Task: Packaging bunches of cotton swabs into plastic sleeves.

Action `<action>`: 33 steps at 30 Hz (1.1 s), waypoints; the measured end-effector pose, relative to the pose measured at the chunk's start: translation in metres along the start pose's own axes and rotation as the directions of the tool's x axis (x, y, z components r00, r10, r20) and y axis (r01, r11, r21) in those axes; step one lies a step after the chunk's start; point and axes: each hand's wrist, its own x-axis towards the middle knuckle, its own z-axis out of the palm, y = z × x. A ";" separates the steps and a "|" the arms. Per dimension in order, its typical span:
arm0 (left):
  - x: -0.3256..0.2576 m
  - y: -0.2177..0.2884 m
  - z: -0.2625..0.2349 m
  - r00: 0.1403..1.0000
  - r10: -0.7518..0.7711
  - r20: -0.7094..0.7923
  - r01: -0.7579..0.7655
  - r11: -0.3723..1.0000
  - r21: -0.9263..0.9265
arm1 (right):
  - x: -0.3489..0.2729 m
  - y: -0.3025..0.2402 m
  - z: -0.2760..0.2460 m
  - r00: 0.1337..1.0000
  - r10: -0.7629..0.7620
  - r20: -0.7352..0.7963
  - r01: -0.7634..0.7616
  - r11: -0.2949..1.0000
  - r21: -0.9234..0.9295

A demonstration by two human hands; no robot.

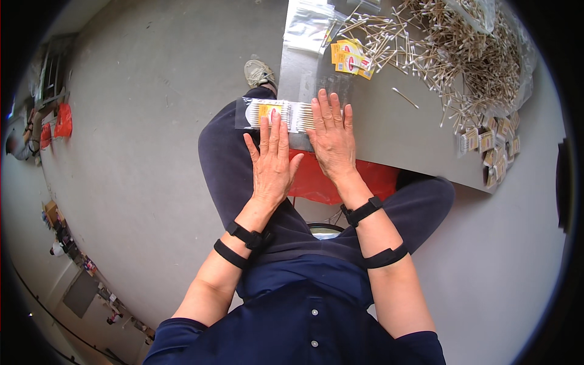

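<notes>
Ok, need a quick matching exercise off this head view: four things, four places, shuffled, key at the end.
Things:
1. Left hand
2. Right hand
3. Loose yellow cards
4. Small swab packs

Places:
A. Beside the clear bags
B. Fingertips at the pack with the yellow card
C. Heaped near a corner of the grey tabletop
D. At the right end of the row of swabs

Pairs: 1-B, 2-D, 3-A, 4-C

- The surface (401, 143) has room to the right of the right fingers (336, 111).
- One loose swab (405, 98) lies there.
- A big swab pile (483, 61) blocks farther back.
</notes>
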 end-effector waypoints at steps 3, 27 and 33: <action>0.002 -0.003 -0.004 1.000 0.013 0.020 -0.013 1.000 -0.003 | -0.001 0.000 0.000 1.000 0.007 0.008 -0.007 1.000 0.007; 0.020 -0.027 -0.016 0.996 0.017 -0.082 -0.028 0.991 -0.131 | 0.001 -0.004 0.003 1.000 0.003 -0.022 -0.002 1.000 0.005; 0.032 -0.032 -0.018 0.998 0.032 -0.063 -0.038 0.994 -0.100 | 0.002 -0.008 0.005 1.000 -0.003 -0.022 0.004 0.999 0.047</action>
